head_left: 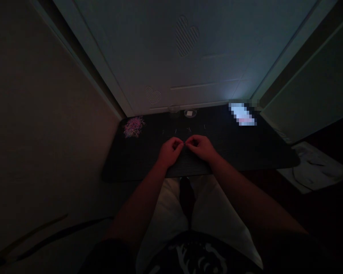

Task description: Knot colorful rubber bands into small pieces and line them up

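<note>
Both hands meet fingertip to fingertip above the dark table, close to its front edge. My left hand is closed in a pinch, and my right hand pinches from the other side. Whatever sits between the fingertips is too small and dark to name. Just beyond the fingers lie several thin, pale, pin-like pieces, among them one piece by the left hand and another piece farther right. Behind them stands a small clear round dish with a white square in it.
A tangle of pink and purple shiny strands lies at the table's left end. A lit, blurred-out screen glows at the back right. Beside it, a faint clear container stands against the panel with heart shapes. The room is dim.
</note>
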{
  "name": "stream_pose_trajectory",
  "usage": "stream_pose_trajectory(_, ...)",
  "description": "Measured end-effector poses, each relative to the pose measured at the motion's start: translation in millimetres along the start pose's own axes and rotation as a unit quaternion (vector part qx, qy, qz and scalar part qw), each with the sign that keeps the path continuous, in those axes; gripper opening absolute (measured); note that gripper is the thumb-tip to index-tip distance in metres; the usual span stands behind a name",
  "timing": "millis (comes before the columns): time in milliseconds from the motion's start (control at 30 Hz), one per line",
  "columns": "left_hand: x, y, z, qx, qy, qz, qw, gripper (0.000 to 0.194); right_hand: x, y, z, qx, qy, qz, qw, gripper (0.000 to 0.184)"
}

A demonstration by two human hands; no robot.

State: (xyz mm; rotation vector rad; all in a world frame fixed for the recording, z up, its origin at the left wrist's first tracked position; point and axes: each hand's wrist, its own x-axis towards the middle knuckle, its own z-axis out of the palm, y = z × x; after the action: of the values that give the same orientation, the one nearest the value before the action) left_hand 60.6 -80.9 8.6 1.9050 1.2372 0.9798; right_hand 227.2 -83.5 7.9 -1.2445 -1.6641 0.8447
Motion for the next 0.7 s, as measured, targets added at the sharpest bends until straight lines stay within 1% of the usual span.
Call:
stream_pose_trajectory(167, 0.0, 0.1, 0.4, -0.004, -0.005, -0.002, 1.0, 0.014, 0.4, 1.1, -0.2, -0.001, -0.004, -0.001, 1.0, 0.008)
stream_pose_trajectory(400, 0.0, 2.2, 0.4, 0.004, -0.003, -0.007, 1.0, 0.012, 1.0, 5.5, 0.3, 0.009, -0.007, -0.017, 1.0, 0.008)
stream_pose_trajectory(533, 0.1, 2.6, 0.4, 0.009, -0.003, -0.01, 1.0, 0.012, 0.9, 5.5, -0.2, -0.004, -0.004, -0.032, 0.999, 0.008)
stream_pose_trajectory(700, 0.3, 1.4, 0.6, 0.008, -0.006, -0.01, 1.0, 0.012, 0.6, 3.1, -0.5, -0.009, -0.002, -0.02, 1.0, 0.008)
